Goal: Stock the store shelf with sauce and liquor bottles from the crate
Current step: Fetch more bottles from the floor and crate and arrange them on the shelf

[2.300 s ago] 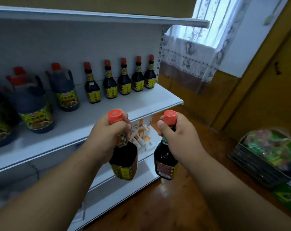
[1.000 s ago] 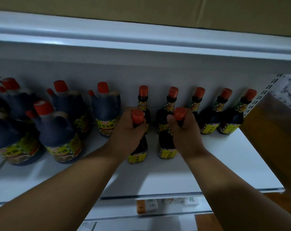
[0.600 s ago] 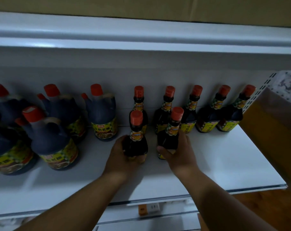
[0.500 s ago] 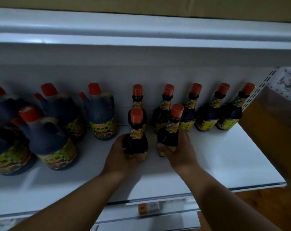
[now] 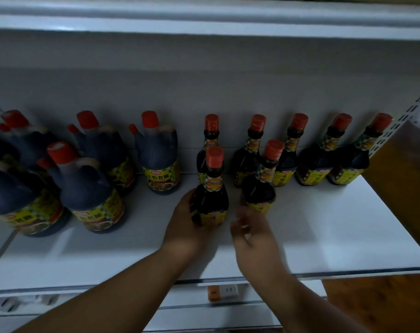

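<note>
Two small dark sauce bottles with red caps stand upright on the white shelf [image 5: 324, 236], in front of a back row of several like them. My left hand [image 5: 188, 224] still wraps the base of the left bottle [image 5: 212, 188]. The right bottle [image 5: 261, 186] stands free; my right hand [image 5: 252, 234] is just below it, blurred, fingers apart and holding nothing. The crate is out of view.
Several large dark jugs [image 5: 91, 188] with red caps and yellow labels crowd the shelf's left half. A white shelf board [image 5: 204, 22] hangs overhead. The shelf's right upright [image 5: 396, 131] bounds the row. Wooden floor [image 5: 372, 304] shows at lower right.
Both bottles were carried up from below and set on the shelf. My right hand has just let go of its bottle and drawn back; my left hand stays on its bottle.
</note>
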